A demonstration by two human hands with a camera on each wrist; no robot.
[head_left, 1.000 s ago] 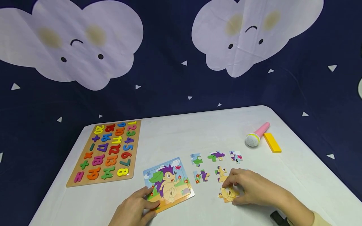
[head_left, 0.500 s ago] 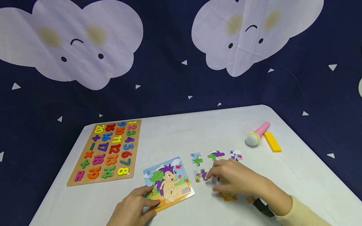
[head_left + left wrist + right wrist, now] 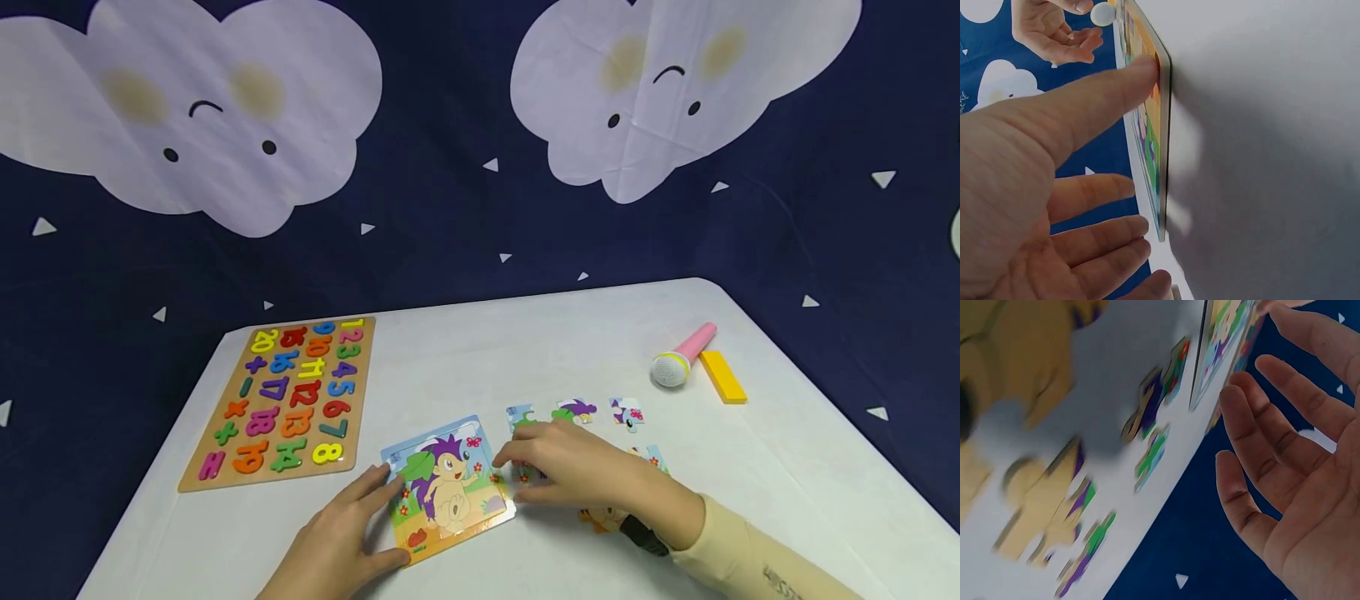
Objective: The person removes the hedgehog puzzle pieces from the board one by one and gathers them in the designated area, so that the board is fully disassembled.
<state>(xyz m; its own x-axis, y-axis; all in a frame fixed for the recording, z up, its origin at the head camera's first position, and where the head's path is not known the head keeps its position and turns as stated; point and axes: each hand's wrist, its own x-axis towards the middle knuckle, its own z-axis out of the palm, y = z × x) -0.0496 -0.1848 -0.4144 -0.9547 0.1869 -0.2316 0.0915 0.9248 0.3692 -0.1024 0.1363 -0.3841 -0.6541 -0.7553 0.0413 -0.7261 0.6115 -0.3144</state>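
The hedgehog picture puzzle board (image 3: 450, 487) lies tilted on the white table at front centre. My left hand (image 3: 333, 533) is at its left side, fingers straight and spread, with the thumb (image 3: 1138, 75) touching the near left corner. My right hand (image 3: 592, 475) hovers over the loose pieces, fingertips close to the board's right edge. In the right wrist view its fingers are loosely bent with nothing between them. Jigsaw pieces lie beneath and around it: a purple-and-green one (image 3: 576, 411), a blue one with a butterfly (image 3: 627, 414) and a yellow one (image 3: 602, 520). The hand partly hides several others.
At the back left lies a wooden number board (image 3: 281, 404) with coloured numerals and signs. A pink toy microphone (image 3: 684, 354) and a yellow block (image 3: 723, 377) lie at the back right. Behind the table (image 3: 465, 358) hangs a dark blue cloth (image 3: 442, 150) with printed clouds.
My right hand has moved left from the yellow pieces, across the others, to the puzzle board's right edge. The left hand's fingers have straightened and spread, uncovering a red flower on the board.
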